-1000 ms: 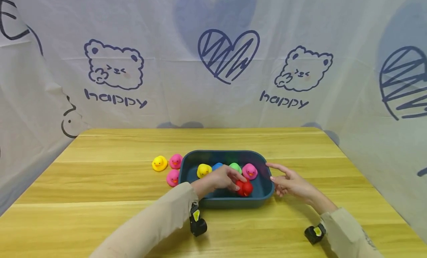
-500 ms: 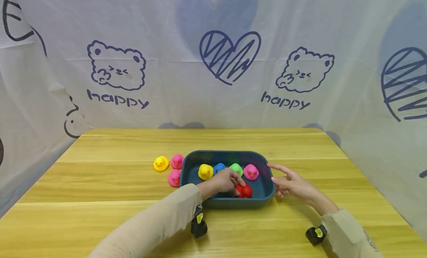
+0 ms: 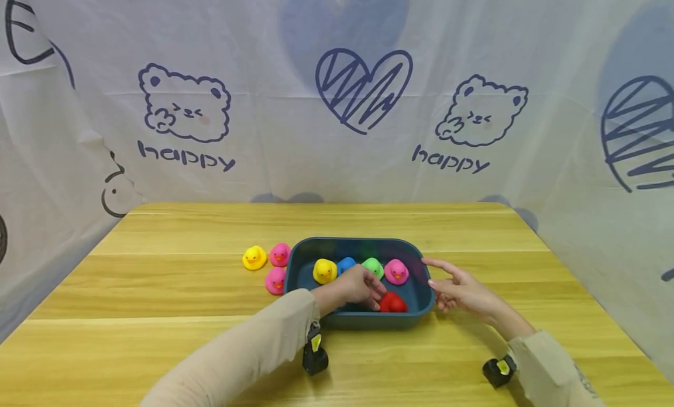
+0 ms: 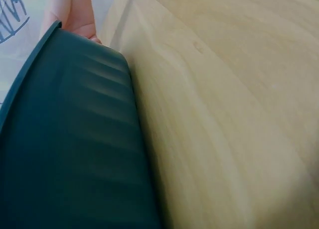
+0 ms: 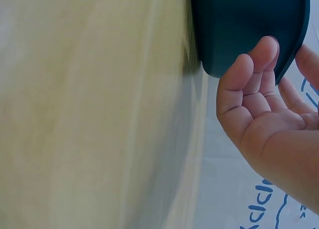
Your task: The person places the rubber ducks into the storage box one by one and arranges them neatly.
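In the head view my left hand point(image 3: 359, 287) reaches over the near wall into a dark teal plastic bin point(image 3: 363, 320). Its fingertips are right beside a red rubber duck point(image 3: 393, 302) on the bin's floor, not wrapped around it. Behind that hand, a yellow duck point(image 3: 325, 271), a blue duck point(image 3: 346, 265), a green duck point(image 3: 373, 267) and a pink duck point(image 3: 396, 272) form a row. My right hand point(image 3: 460, 290) touches the bin's right end, index finger and thumb at the rim. The right wrist view shows its other fingers point(image 5: 249, 84) loosely bent by the outer wall.
Left of the bin, a yellow duck point(image 3: 254, 258) and two pink ducks point(image 3: 279, 254) sit on the wooden table point(image 3: 158, 290). A printed white cloth point(image 3: 274, 132) hangs behind the table. Both wrists carry a small black camera point(image 3: 315, 357).
The red duck has gone lower and slightly right in the bin, out of my left fingers, which have loosened around it. My right hand stays at the rim.
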`<state>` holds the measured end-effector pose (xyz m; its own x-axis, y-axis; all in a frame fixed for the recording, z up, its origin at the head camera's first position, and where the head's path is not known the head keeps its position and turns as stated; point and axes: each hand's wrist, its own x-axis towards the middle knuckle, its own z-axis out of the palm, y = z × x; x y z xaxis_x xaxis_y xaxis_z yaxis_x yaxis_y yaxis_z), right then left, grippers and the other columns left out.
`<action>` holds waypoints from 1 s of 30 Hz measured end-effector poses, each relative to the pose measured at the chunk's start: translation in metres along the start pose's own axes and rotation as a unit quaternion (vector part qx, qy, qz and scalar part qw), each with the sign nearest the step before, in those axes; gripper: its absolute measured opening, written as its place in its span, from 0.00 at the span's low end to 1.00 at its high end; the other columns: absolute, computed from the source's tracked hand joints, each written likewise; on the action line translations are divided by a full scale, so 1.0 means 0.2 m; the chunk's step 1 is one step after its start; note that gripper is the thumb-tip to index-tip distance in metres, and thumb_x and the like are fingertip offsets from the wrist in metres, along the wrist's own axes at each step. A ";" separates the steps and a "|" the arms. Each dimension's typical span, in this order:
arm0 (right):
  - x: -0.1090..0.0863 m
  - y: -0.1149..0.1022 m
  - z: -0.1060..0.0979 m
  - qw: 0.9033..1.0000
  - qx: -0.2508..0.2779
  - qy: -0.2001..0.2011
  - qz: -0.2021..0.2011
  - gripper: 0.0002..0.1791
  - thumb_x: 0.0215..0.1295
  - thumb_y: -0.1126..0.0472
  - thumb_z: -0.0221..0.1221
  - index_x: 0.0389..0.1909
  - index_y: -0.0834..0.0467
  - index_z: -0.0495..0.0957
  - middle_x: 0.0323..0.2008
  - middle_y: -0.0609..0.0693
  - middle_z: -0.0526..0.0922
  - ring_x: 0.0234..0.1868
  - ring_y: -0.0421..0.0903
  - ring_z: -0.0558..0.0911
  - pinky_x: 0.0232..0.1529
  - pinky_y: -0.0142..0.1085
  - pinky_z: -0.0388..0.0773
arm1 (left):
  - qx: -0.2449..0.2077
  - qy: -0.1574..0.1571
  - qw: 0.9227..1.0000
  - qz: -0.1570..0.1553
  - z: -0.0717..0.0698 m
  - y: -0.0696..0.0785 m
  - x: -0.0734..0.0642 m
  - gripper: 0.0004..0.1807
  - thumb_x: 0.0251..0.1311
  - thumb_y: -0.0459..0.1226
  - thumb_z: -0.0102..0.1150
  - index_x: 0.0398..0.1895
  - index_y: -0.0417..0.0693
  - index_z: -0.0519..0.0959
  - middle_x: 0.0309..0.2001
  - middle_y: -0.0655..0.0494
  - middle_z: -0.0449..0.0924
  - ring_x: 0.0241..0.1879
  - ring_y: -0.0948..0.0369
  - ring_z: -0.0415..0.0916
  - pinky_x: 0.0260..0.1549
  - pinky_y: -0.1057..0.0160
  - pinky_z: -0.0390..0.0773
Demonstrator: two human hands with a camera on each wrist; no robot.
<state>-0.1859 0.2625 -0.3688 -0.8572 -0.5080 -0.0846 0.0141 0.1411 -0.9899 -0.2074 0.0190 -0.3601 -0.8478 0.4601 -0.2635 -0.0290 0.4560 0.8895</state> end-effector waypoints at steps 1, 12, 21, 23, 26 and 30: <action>0.00 0.00 0.00 1.000 0.000 0.000 0.001 0.34 0.66 0.62 0.49 0.66 0.67 0.42 0.18 0.48 0.71 0.20 0.41 0.74 0.24 0.31 0.72 | -0.017 -0.008 1.000 -0.003 0.00 0.00 0.00 0.12 0.40 0.18 0.62 0.32 0.32 0.80 0.26 0.45 0.80 0.25 0.59 0.77 0.27 0.64 0.78; 0.00 0.00 0.00 1.000 0.003 -0.006 0.000 0.34 0.67 0.62 0.48 0.67 0.66 0.41 0.18 0.49 0.73 0.21 0.41 0.74 0.24 0.31 0.72 | -0.098 -0.092 0.991 -0.020 0.00 0.00 0.00 0.15 0.49 0.16 0.51 0.42 0.27 0.75 0.37 0.39 0.79 0.36 0.50 0.79 0.34 0.61 0.77; 0.00 -0.01 0.00 1.000 -0.006 -0.003 0.004 0.34 0.67 0.62 0.48 0.67 0.66 0.42 0.18 0.49 0.72 0.21 0.41 0.74 0.24 0.32 0.73 | -0.086 -0.119 0.989 -0.001 -0.02 0.02 -0.01 0.16 0.50 0.19 0.54 0.44 0.29 0.75 0.39 0.41 0.79 0.37 0.53 0.79 0.35 0.61 0.77; 0.00 -0.01 0.00 1.000 -0.007 -0.001 0.006 0.34 0.67 0.62 0.48 0.67 0.66 0.42 0.18 0.49 0.72 0.21 0.41 0.74 0.24 0.32 0.73 | -0.089 -0.114 0.989 0.004 -0.02 0.02 -0.01 0.15 0.50 0.19 0.55 0.44 0.29 0.74 0.38 0.41 0.79 0.34 0.55 0.79 0.34 0.60 0.77; 0.00 -0.01 0.00 1.000 -0.007 0.001 0.006 0.34 0.67 0.62 0.48 0.67 0.65 0.42 0.18 0.49 0.72 0.21 0.42 0.74 0.24 0.32 0.73 | -0.092 -0.103 0.990 0.021 -0.04 0.02 -0.02 0.15 0.51 0.21 0.55 0.44 0.28 0.74 0.37 0.39 0.79 0.32 0.56 0.78 0.33 0.59 0.78; 0.00 0.00 0.00 1.000 -0.005 0.001 0.006 0.34 0.66 0.62 0.48 0.67 0.66 0.42 0.18 0.49 0.72 0.21 0.41 0.74 0.24 0.31 0.72 | -0.076 -0.095 0.991 0.052 -0.08 0.03 -0.05 0.13 0.54 0.24 0.54 0.44 0.28 0.74 0.37 0.38 0.78 0.32 0.56 0.78 0.33 0.59 0.78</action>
<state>-0.1856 0.2624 -0.3680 -0.8582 -0.5044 -0.0952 0.0186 0.1549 -0.9878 -0.2083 0.0043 -0.3458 -0.7358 0.6402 -0.2208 -0.0394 0.2850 0.9577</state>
